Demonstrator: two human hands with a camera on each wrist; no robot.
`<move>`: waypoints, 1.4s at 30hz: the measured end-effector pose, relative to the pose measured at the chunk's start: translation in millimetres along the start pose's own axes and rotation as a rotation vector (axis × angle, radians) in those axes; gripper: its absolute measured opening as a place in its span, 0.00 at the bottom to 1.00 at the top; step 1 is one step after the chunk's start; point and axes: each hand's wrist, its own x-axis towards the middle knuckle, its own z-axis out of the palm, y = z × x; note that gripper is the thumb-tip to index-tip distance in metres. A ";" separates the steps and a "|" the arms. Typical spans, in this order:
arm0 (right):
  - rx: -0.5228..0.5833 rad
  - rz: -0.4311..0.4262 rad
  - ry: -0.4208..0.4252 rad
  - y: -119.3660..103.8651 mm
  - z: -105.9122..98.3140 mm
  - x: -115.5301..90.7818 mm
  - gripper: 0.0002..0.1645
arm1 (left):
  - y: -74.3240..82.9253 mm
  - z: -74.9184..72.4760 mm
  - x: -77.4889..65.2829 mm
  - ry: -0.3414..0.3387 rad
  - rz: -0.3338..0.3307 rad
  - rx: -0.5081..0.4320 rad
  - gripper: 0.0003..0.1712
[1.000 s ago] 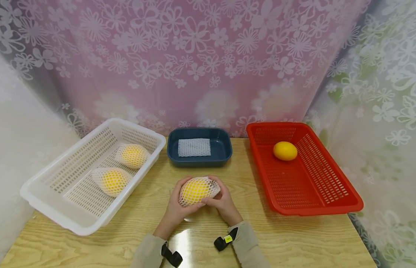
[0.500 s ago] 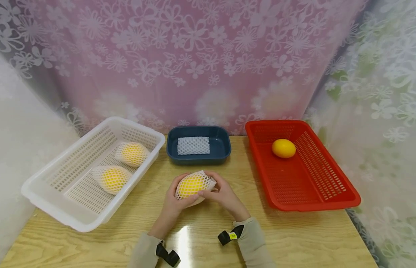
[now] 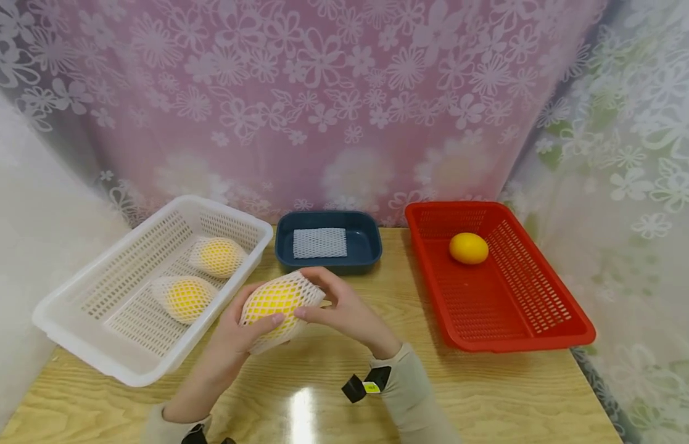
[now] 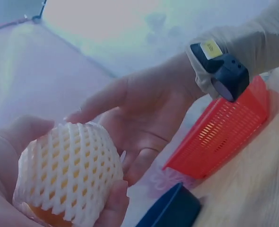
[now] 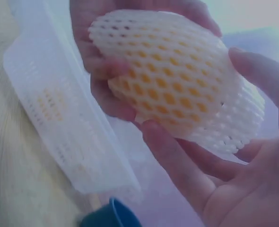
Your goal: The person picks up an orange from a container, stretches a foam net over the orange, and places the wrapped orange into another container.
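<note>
A yellow oval fruit (image 3: 277, 299) in a white foam net sleeve is held between both hands above the table. My left hand (image 3: 232, 336) grips its left end, thumb across the front. My right hand (image 3: 346, 310) pinches the net's right end between thumb and fingers, where loose mesh reaches past the fruit, as the right wrist view shows. A bit of bare fruit peeks out at the net's lower edge in the left wrist view. Two more netted fruits, one farther back (image 3: 219, 257) and one nearer (image 3: 185, 299), lie in the white basket (image 3: 94, 362).
A red basket (image 3: 505, 317) on the right contains one bare yellow fruit (image 3: 469, 248). Between the baskets, at the back, a dark blue tray (image 3: 363, 243) has flat white foam netting (image 3: 319, 243) in it. A flowered curtain (image 3: 322, 123) hangs behind the wooden table (image 3: 344, 401).
Both hands have carried the netted fruit leftward and slightly up, toward the white basket. The left forearm has swung left. The baskets and tray stay in place.
</note>
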 end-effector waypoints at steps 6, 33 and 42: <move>0.039 -0.063 -0.095 -12.9 23.4 35.0 0.32 | 26.7 -35.7 -12.8 -0.049 -0.014 -0.037 0.23; 0.065 0.030 -0.297 8.3 114.8 124.6 0.34 | 57.0 -233.7 -10.1 -0.155 0.088 0.491 0.38; 0.031 0.038 -0.307 12.5 124.5 127.7 0.34 | 47.9 -271.8 0.2 0.036 -0.031 0.420 0.28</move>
